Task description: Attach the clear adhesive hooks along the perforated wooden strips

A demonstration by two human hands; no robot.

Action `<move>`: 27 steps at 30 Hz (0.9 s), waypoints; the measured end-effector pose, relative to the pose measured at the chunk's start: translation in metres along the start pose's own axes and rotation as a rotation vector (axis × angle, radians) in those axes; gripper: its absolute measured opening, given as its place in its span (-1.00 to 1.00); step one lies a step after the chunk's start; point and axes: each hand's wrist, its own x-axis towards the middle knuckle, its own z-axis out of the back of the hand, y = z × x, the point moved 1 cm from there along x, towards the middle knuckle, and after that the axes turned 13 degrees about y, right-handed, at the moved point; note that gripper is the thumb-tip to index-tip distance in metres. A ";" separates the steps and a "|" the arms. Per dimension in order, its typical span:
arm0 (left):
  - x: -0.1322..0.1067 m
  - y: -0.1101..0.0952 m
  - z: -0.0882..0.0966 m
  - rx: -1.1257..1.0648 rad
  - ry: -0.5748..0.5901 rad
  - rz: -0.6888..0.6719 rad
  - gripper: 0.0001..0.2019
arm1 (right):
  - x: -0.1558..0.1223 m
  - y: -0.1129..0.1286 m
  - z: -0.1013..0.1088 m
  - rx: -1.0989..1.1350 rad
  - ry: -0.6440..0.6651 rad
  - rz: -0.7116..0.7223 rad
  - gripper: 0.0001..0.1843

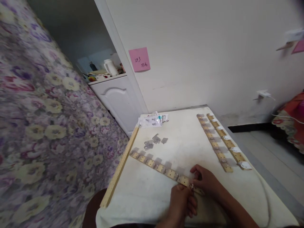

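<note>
A wooden strip with holes (171, 173) lies slantwise across the cloth-covered table, with small shiny pieces fixed along it at intervals. At its near right end, my left hand (180, 200) is closed, the thumb and fingers gripping the strip's edge. My right hand (207, 181) is bent over the same end from the right, its fingertips closed at a small metal piece (192, 186). That piece is partly covered by the fingers and too small to make out fully. Beyond the strip lie loose small metal pieces (148, 144) and a flat square one (164, 140).
Two more wooden strips lie at the right: one with shiny pieces (215, 144), one with white oval tags (226, 137). Clear printed packets (150, 121) sit at the table's back left. A wooden bar (120, 166) runs along the left edge. A floral curtain (47, 126) hangs at left.
</note>
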 end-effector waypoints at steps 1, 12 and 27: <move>0.001 0.001 0.000 0.002 -0.002 0.006 -0.73 | 0.001 -0.001 -0.001 0.000 0.004 0.003 -0.69; -0.004 0.004 0.001 0.040 0.034 -0.034 -0.63 | -0.003 -0.003 -0.003 0.112 -0.026 0.063 -0.73; -0.074 -0.030 0.151 0.947 -0.533 -0.465 -0.70 | -0.033 0.009 0.005 -0.089 -0.441 0.098 -0.65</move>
